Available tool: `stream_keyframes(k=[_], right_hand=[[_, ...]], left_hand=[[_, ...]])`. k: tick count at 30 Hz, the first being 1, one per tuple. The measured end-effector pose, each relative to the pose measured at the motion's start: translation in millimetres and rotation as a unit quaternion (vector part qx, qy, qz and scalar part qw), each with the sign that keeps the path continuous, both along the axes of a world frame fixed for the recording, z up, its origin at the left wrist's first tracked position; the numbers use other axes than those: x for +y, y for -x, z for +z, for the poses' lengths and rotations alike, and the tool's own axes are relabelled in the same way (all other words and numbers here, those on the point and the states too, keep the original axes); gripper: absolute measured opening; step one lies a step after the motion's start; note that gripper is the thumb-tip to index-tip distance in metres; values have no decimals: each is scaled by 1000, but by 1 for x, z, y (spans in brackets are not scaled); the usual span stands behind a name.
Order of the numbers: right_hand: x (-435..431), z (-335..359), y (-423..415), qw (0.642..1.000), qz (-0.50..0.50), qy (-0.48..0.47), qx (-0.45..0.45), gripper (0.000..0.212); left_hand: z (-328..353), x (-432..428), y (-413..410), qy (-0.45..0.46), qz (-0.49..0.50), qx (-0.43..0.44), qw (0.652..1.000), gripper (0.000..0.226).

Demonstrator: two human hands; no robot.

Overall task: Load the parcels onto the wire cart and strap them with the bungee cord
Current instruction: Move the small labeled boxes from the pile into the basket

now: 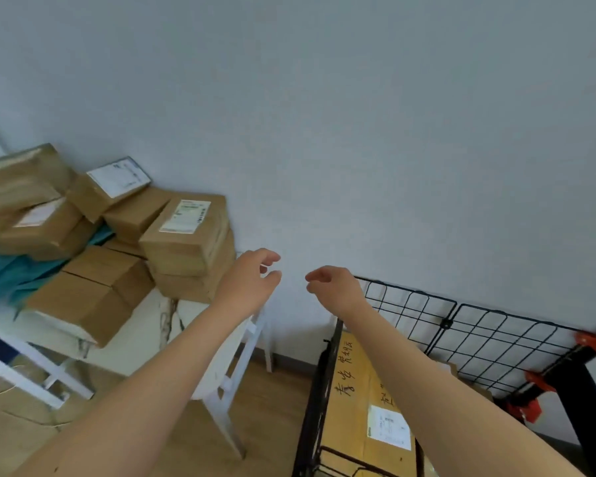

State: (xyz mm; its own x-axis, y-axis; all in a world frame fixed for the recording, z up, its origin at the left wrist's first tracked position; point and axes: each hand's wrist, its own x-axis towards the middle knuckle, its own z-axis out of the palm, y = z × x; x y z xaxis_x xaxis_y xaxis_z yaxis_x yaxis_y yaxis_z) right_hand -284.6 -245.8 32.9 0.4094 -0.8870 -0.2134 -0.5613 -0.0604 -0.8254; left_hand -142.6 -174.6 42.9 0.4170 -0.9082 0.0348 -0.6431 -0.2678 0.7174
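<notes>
Several brown cardboard parcels are piled on a white table [145,325] at the left; the nearest stack [186,246] has a white label on top. A black wire cart [468,335] stands at the lower right with one large parcel [355,401] lying inside it, handwriting and a label on its top. My left hand [255,280] hovers in the air just right of the nearest stack, fingers loosely curled and holding nothing. My right hand [331,284] hangs empty above the cart's far left corner, fingers loosely bent. No bungee cord is visible.
A plain grey wall fills the background. A teal cloth [11,270] lies under the parcels at the far left. Orange clamps [592,342] and a black stand sit at the cart's right side. Wooden floor [269,418] shows between table and cart.
</notes>
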Motion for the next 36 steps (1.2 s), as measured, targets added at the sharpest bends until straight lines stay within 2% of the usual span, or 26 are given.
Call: stream_keyframes(k=[8,17,24,36], right_hand=[[55,18,-102,999,4,5,-32,26],[65,21,-162,1000,11,7,-17,26],[24,12,-196,1000,2,-8,-19,25],[-78,-15,-251,997,-28,-65,-29,28]], left_hand=[[16,68,-97,22,20,1,1000,34],[16,96,-174,25,34,18,999,40],[11,67,-221,13,40,48,998,48],[-4,-56,-293,-26,38,54,997,52]])
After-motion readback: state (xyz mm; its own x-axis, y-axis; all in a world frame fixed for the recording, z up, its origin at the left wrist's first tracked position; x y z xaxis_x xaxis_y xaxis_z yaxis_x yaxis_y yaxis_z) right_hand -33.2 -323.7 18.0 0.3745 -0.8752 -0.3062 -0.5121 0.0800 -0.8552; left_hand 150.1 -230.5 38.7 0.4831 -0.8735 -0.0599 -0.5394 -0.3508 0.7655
